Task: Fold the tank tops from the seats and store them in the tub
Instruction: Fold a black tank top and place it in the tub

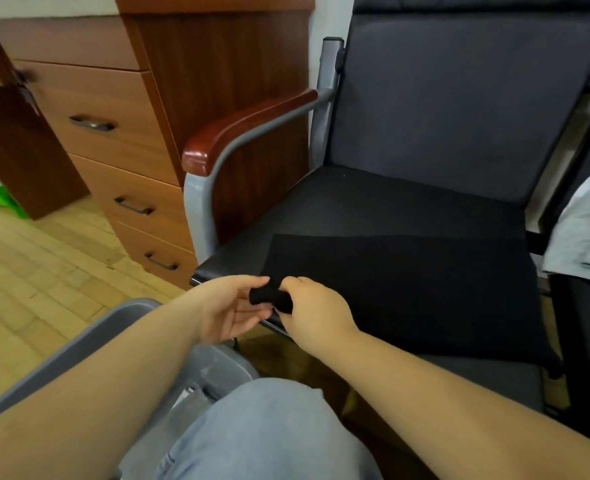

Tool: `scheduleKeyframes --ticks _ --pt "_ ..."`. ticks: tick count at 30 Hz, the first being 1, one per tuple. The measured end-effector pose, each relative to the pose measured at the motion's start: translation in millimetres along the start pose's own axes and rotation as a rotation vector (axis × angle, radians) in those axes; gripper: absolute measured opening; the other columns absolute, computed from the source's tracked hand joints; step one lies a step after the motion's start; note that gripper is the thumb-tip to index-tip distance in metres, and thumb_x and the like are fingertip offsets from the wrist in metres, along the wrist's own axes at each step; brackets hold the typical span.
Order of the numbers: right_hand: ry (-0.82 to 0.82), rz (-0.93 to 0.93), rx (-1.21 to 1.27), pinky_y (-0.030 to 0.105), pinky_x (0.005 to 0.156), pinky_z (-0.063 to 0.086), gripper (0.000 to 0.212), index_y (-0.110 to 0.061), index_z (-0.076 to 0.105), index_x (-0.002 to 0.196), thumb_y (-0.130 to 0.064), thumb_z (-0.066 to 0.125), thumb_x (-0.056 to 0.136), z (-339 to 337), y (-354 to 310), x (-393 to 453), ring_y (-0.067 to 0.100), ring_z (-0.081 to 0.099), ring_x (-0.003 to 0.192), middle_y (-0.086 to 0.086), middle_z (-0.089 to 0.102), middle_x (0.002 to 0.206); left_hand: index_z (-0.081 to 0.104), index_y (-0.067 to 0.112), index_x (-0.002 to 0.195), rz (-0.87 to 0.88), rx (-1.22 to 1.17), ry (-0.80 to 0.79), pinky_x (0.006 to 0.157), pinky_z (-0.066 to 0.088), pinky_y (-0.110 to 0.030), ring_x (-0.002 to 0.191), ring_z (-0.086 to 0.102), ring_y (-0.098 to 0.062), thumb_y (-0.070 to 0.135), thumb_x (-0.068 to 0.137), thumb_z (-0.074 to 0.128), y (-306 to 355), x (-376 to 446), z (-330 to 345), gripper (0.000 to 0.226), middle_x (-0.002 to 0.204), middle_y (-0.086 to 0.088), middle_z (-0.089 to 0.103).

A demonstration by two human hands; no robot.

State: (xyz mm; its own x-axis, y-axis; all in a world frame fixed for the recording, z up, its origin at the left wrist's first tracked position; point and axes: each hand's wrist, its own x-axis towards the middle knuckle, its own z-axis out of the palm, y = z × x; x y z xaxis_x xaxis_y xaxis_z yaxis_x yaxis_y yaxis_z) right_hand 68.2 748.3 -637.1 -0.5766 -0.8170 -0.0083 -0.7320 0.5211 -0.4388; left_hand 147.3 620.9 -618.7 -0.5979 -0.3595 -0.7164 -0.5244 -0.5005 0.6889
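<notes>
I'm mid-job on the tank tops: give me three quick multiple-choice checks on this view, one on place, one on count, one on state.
1. Where does the black tank top lie?
A. on the floor
B. on the chair seat
C. in the tub

2. How many drawer handles show on the wooden cabinet?
A. three
B. one
C. five

3. What is the right hand doing?
A. resting flat
B. pinching the top's near corner
C. gripping the armrest

Answers: 1 B, the fabric is spread flat on the seat. 2 A, three dark handles are visible. 3 B, its fingers curl on bunched black fabric, beside the left hand.
</notes>
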Motion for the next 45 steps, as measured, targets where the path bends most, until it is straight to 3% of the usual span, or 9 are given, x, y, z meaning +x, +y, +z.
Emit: scheduleKeyframes --ticks 5,12,16,19,25,31,37,43,45 --pt "-0.049 -0.008 0.206 0.033 0.085 0.051 0.023 -0.026 0.055 0.117 -0.032 0.055 0.095 -11.9 -4.3 -11.8 0.014 0.058 0.097 -0.005 0.061 0.107 0.065 0.004 0.097 -0.029 0.051 0.041 0.045 0.053 -0.020 0.059 0.068 -0.018 0.043 0.090 0.061 0.8 4.7 -0.9 0.041 0.077 -0.013 0.072" --pt "-0.029 -0.062 0.388 0.034 0.083 0.053 0.021 -0.027 0.059 0.114 -0.035 0.047 0.099 -26.6 -17.1 -32.1 0.009 0.061 0.087 -0.007 0.064 0.095 0.057 0.003 0.094 0.008 -0.088 0.162 0.034 0.046 -0.019 0.038 0.061 -0.016 0.018 0.090 0.065 14.8 5.4 2.3 0.018 0.074 -0.011 0.062" --pt "0.028 -0.055 0.486 0.026 0.079 0.052 0.023 -0.026 0.058 0.114 -0.037 0.045 0.100 -39.0 -17.6 -46.2 0.009 0.061 0.090 -0.010 0.062 0.094 0.059 0.006 0.107 0.066 -0.267 0.152 0.048 0.056 -0.020 0.063 0.063 -0.013 0.014 0.089 0.065 14.2 3.3 -4.0 0.020 0.079 -0.009 0.062" --pt "0.084 -0.038 0.540 0.018 0.072 0.049 0.015 -0.029 0.059 0.101 -0.037 0.046 0.099 -51.8 -10.7 -53.9 0.004 0.061 0.084 -0.011 0.064 0.090 0.058 0.008 0.104 0.164 -0.356 0.173 0.039 0.049 -0.018 0.067 0.060 -0.012 0.014 0.089 0.066 18.1 -6.1 3.2 0.018 0.080 -0.007 0.059" --pt "0.208 -0.005 0.585 0.045 0.081 0.053 0.030 -0.017 0.067 0.094 -0.042 0.050 0.095 -84.4 21.0 -81.1 0.014 0.065 0.084 0.000 0.070 0.087 0.058 0.010 0.089 0.376 -0.391 0.142 0.047 0.053 -0.017 0.061 0.058 -0.008 0.014 0.091 0.064 26.1 -31.7 51.5 0.007 0.068 -0.001 0.056" --pt "0.254 0.063 0.521 0.046 0.076 0.057 0.024 -0.019 0.066 0.085 -0.040 0.057 0.091 -120.6 73.3 -111.8 0.015 0.067 0.076 0.001 0.069 0.081 0.059 0.013 0.087 0.490 -0.321 0.042 0.042 0.048 -0.014 0.041 0.059 -0.001 0.016 0.094 0.060 37.4 -33.2 116.4 0.008 0.046 0.007 0.060" --pt "0.233 0.198 0.460 0.044 0.077 0.057 0.014 -0.019 0.066 0.083 -0.030 0.061 0.090 -149.3 129.4 -135.0 0.011 0.070 0.063 0.000 0.071 0.072 0.060 0.014 0.090 0.502 -0.189 -0.047 0.047 0.052 -0.016 0.060 0.064 -0.007 0.017 0.095 0.059 45.3 -26.1 187.4 0.005 0.059 0.004 0.067" --pt "0.079 0.493 0.565 0.030 0.066 0.058 0.023 -0.006 0.061 0.109 -0.020 0.058 0.091 -164.5 186.4 -151.5 0.015 0.072 0.065 0.005 0.069 0.105 0.060 0.006 0.111 0.465 0.021 -0.084 0.052 0.057 -0.021 0.068 0.064 -0.015 0.017 0.095 0.059 39.6 -4.5 256.6 0.019 0.079 -0.004 0.064" --pt "-0.001 0.569 0.560 0.026 0.060 0.055 0.022 -0.004 0.061 0.106 -0.019 0.058 0.091 -166.3 204.2 -154.9 0.017 0.073 0.069 0.008 0.067 0.110 0.060 0.005 0.111 0.462 0.081 -0.085 0.056 0.058 -0.024 0.072 0.065 -0.018 0.016 0.096 0.059 36.1 1.1 276.2 0.019 0.083 -0.007 0.065"
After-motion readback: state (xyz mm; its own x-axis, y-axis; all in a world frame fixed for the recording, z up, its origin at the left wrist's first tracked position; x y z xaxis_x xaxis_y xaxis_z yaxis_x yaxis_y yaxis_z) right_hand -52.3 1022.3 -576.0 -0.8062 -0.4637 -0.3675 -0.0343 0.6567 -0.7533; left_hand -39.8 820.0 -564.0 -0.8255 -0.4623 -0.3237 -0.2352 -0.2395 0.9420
